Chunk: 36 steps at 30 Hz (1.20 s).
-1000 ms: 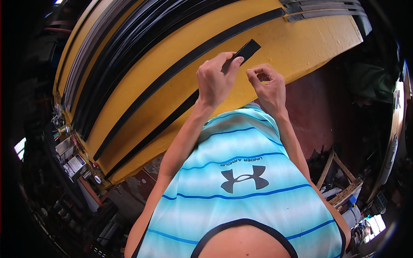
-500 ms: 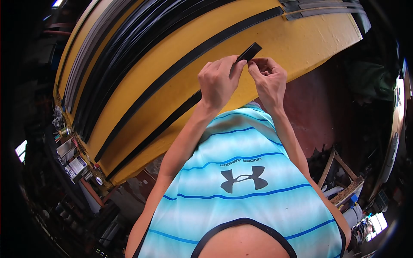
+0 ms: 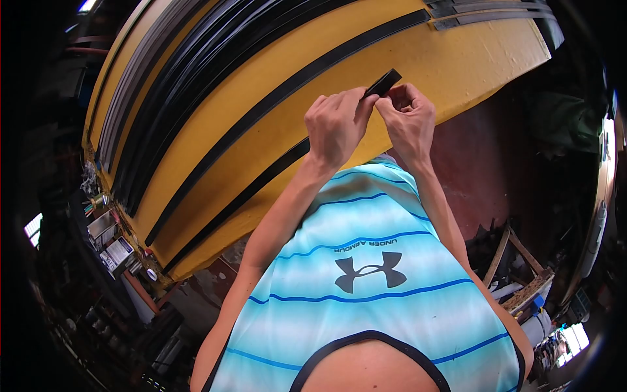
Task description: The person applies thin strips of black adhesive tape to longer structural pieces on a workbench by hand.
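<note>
A long black strip (image 3: 274, 168) runs over the yellow surface (image 3: 356, 75) from its lower left corner up to my hands. My left hand (image 3: 336, 127) is closed around the strip near its upper end, which sticks out past the fingers. Close beside it, my right hand (image 3: 409, 117) has its thumb and forefinger pinched at the edge of the strip; whether something small is between them is hidden. Another black strip (image 3: 281, 91) lies just beyond, on the yellow surface.
Bundled black strips (image 3: 189, 75) and grey strips (image 3: 137, 72) lie farther across the surface. More grey strips (image 3: 490, 14) are at the upper right. Boxes and tools (image 3: 117, 251) stand at lower left, a wooden frame (image 3: 522, 281) at lower right.
Both hands are still at the strip's end. My left hand and the strip end have shifted slightly right, and the fingertips of both hands are closer together.
</note>
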Available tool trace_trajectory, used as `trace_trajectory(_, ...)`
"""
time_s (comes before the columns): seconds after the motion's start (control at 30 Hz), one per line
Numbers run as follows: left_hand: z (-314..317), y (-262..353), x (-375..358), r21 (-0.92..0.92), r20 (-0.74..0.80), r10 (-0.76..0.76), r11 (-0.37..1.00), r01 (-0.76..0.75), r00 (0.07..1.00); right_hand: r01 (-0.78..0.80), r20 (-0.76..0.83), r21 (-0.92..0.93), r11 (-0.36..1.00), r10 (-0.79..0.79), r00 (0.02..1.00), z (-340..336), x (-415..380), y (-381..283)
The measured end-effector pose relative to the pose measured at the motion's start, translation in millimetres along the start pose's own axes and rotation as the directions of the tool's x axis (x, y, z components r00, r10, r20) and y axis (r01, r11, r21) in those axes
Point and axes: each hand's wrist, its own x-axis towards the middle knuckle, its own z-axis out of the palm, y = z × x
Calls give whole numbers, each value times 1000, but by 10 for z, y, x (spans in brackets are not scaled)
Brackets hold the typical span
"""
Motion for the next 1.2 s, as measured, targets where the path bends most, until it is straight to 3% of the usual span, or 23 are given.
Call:
trace_trajectory(0.27, -31, -7, -2, -5, 23, -47, 999, 47, 999, -46, 1, 265, 963, 48, 999, -22, 11, 93)
trace_trajectory(0.6, 9, 3, -11, 30, -13, 40, 999, -40, 999, -40, -30, 228, 973, 48, 998, -12, 18, 69)
trace_trajectory(0.67, 17, 8, -17, 39, -19, 61, 997, -60, 998, -134, -3, 318, 939, 143, 990, -10, 13, 15)
trace_trajectory(0.77, 16, 26, -26, 45, 0, 71, 996, -70, 998, -160, 18, 387, 908, 166, 986, -12, 32, 26)
trace_trajectory(1.2, 29, 47, -62, 86, 48, 97, 991, -100, 994, -212, 72, 242, 947, 200, 977, -84, 109, 30)
